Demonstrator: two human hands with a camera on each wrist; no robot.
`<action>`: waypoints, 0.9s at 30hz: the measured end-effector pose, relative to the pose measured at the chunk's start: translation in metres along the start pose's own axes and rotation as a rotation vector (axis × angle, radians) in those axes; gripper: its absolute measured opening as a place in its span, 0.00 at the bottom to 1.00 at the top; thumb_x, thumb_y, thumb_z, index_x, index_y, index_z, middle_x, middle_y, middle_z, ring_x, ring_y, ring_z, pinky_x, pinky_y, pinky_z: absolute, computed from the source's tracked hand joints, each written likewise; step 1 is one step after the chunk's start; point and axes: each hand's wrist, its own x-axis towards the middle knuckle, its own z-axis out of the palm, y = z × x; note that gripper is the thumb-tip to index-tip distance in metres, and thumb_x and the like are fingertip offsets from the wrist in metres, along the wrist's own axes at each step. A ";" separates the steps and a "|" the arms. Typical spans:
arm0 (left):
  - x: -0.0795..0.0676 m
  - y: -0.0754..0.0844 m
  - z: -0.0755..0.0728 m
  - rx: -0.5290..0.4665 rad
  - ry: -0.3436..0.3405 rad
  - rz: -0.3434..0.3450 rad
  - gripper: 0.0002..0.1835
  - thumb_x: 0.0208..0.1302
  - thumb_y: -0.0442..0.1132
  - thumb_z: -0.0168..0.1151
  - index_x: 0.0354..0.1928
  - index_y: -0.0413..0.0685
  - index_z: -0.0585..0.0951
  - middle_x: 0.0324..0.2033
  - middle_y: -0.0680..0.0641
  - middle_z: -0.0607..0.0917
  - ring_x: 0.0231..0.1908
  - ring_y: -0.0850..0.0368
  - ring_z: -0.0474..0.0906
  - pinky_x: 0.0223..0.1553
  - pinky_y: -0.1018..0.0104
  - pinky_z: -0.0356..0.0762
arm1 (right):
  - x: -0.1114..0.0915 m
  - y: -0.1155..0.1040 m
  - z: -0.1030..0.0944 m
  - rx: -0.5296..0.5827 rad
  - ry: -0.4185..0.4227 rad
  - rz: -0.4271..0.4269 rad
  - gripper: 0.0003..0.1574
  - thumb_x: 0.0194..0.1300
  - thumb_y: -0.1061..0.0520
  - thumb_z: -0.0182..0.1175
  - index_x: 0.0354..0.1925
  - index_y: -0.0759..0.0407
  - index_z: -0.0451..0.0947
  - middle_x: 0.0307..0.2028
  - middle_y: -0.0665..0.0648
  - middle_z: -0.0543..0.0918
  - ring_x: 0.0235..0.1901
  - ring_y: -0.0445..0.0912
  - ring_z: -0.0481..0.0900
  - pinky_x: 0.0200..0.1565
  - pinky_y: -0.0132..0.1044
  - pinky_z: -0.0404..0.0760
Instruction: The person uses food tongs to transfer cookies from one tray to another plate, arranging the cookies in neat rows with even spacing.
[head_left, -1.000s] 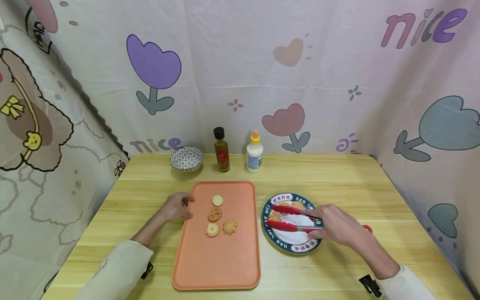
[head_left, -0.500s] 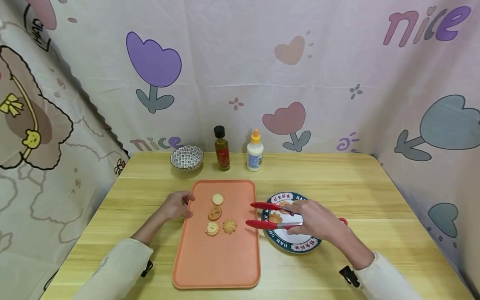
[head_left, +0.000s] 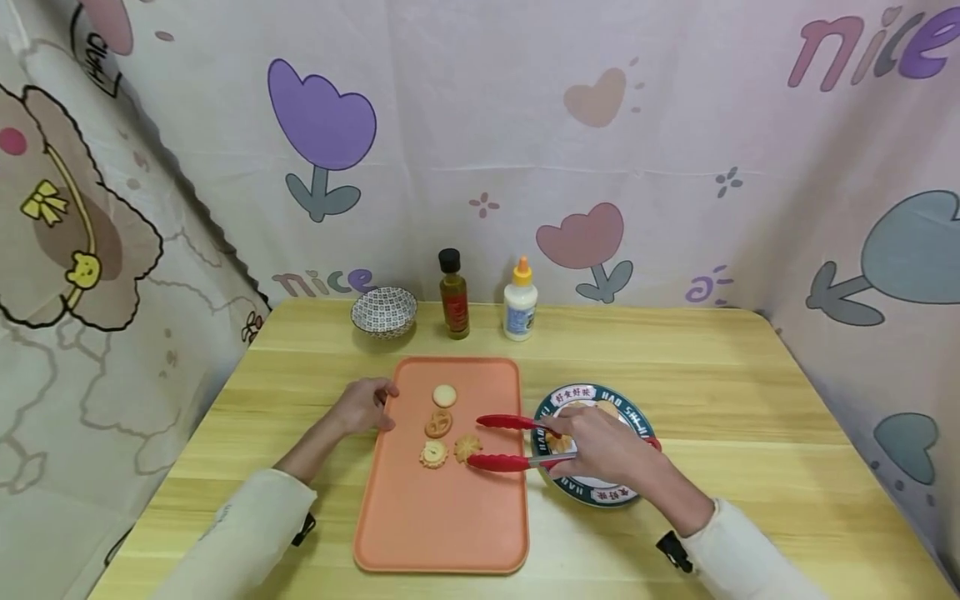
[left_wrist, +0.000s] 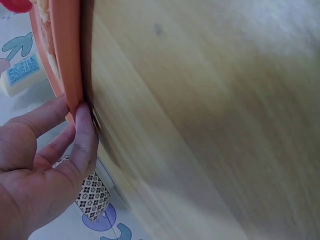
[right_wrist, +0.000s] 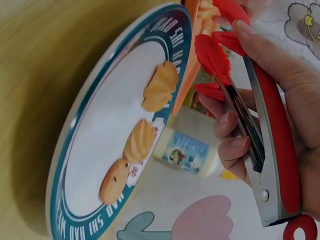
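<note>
My left hand pinches the left rim of an orange tray; the left wrist view shows the thumb on one side and fingers on the other. My right hand grips red-tipped metal tongs, whose tips stand apart over the tray's right half. Nothing shows between the tips. The lower tip overlaps a flower-shaped cookie in the head view. Beside it lie a scalloped cookie, a pretzel-shaped cookie and a plain round one. Under my right hand is a green-rimmed plate holding cookies.
Along the table's back stand a patterned bowl, a dark-capped sauce bottle and a white bottle with a yellow cap. A printed cloth hangs behind the wooden table.
My right hand has carried the tongs leftward from over the plate to over the tray, beside the flower-shaped cookie. The left hand keeps its hold on the tray's rim.
</note>
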 end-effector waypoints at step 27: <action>0.001 -0.003 -0.001 -0.013 0.002 0.021 0.23 0.43 0.24 0.71 0.46 0.33 0.77 0.32 0.41 0.75 0.26 0.57 0.69 0.25 0.66 0.72 | 0.010 -0.021 0.005 -0.043 -0.023 -0.022 0.37 0.45 0.39 0.72 0.52 0.54 0.81 0.30 0.49 0.82 0.22 0.36 0.69 0.26 0.25 0.73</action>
